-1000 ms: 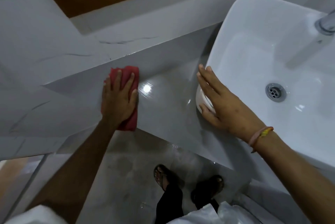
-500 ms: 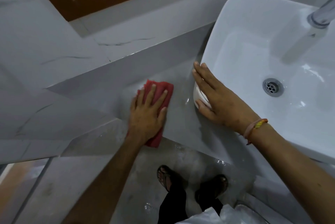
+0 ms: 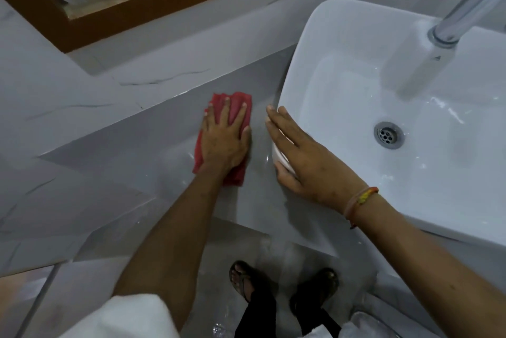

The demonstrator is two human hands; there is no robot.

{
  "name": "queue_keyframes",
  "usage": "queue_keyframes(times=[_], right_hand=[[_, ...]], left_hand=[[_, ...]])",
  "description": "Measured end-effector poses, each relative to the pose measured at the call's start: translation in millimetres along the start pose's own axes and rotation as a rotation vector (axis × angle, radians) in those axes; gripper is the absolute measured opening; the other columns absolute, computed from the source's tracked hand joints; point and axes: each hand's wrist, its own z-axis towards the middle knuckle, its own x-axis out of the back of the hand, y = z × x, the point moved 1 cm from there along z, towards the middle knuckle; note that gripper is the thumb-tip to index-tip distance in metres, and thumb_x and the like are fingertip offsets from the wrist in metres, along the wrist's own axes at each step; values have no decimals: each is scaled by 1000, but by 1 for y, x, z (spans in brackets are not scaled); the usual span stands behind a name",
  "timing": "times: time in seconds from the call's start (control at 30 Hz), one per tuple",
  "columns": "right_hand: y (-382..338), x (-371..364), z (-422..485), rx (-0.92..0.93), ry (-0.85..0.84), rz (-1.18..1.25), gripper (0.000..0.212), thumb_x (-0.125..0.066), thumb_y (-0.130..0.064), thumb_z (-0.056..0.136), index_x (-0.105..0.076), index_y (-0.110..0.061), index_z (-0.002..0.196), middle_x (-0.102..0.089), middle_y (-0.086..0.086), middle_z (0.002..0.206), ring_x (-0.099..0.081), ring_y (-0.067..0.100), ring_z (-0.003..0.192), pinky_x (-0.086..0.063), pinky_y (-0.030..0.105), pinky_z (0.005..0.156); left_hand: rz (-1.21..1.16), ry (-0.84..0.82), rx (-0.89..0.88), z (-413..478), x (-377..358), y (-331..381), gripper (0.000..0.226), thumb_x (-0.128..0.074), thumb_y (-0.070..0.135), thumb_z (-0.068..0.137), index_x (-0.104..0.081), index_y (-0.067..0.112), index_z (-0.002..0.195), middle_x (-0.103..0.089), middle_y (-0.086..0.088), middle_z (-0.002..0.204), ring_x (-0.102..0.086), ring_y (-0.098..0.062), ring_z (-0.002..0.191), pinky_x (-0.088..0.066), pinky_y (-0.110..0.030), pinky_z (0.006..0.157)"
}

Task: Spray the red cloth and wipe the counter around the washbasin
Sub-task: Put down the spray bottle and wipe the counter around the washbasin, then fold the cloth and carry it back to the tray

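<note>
On the counter, left hand flat on red cloth.

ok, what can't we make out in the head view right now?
- Spray bottle: nowhere in the head view.
- Counter under the red cloth: hidden by the cloth and left hand.
- Washbasin right side and tap top: cut off by the frame edge.
- Basin corner: covered by the right hand.
</note>
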Motion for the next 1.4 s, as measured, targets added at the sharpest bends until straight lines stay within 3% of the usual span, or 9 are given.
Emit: queue_keyframes(times=[0.3, 0.43, 0.53, 0.63, 0.83, 0.93, 1.07, 1.27, 1.4], right_hand=[[0, 0, -2, -25, 28, -69, 68, -52, -15, 88, -20, 4, 145, -11, 19, 157, -10, 26, 147, -18, 31, 119], [-5, 5, -6, -41, 119, -103, 66, -58, -23, 86, -34, 6, 139, -32, 25, 150, -34, 35, 138, -35, 38, 112], [-10, 8, -14, 22, 306, -253, 49, -60, -27, 82, -56, 2, 121, -61, 24, 121, -62, 37, 104, -52, 41, 83], [-24, -10, -33, 93, 477, -365, 25, -57, -19, 78, -68, -6, 97, -70, 13, 91, -62, 30, 71, -40, 36, 67], [-56, -39, -31, -165, 554, -202, 12, -57, -21, 76, -67, -17, 82, -69, 1, 79, -62, 23, 75, -31, 33, 73], [-67, -52, -31, -262, 364, -125, 22, -59, -26, 76, -63, -16, 95, -67, 2, 91, -63, 23, 86, -37, 34, 78], [-62, -88, -40, -684, 100, 316, 43, -50, -35, 90, -48, -5, 120, -56, 16, 122, -51, 32, 114, -42, 40, 96], [-71, -109, 3, -907, 188, 546, 49, -60, -39, 86, -48, 0, 114, -61, 19, 114, -57, 33, 106, -47, 38, 88], [-75, -119, 18, -1101, 243, 607, 44, -64, -30, 83, -51, 3, 110, -62, 21, 113, -58, 33, 106, -46, 36, 87]], left_hand=[[27, 3, -222, -76, -14, 3, 55, -28, 38, 98, -18, 25, 150, -18, -6, 160, -8, -24, 149, -12, -51, 120], [-88, -43, -288, -94, -6, -3, 56, -22, 40, 98, -13, 24, 151, -14, -6, 161, -3, -22, 149, -8, -48, 121], [-403, -7, -91, -95, 9, -13, 59, -25, 42, 98, -14, 19, 150, -16, -9, 160, -9, -25, 149, -7, -41, 122], [-324, 32, 172, -97, 16, -21, 64, -40, 47, 95, -25, 13, 147, -33, -16, 151, -30, -33, 138, -28, -49, 113], [-211, -3, 293, -99, 16, -6, 61, -44, 53, 92, -40, 11, 136, -50, -17, 127, -48, -33, 115, -42, -48, 98], [-214, -33, 350, -94, 19, -5, 62, -50, 54, 89, -45, 10, 131, -52, -18, 125, -48, -34, 114, -44, -49, 99], [-239, -112, 390, -79, 25, -17, 59, -60, 58, 80, -56, 6, 108, -63, -15, 104, -57, -34, 102, -47, -47, 93], [-461, -249, 385, -67, 31, -23, 45, -69, 49, 78, -65, 5, 88, -70, -15, 83, -67, -33, 81, -57, -45, 78], [-464, -249, 299, -65, 35, -24, 40, -67, 39, 83, -63, 0, 90, -69, -20, 90, -64, -38, 88, -54, -44, 78]])
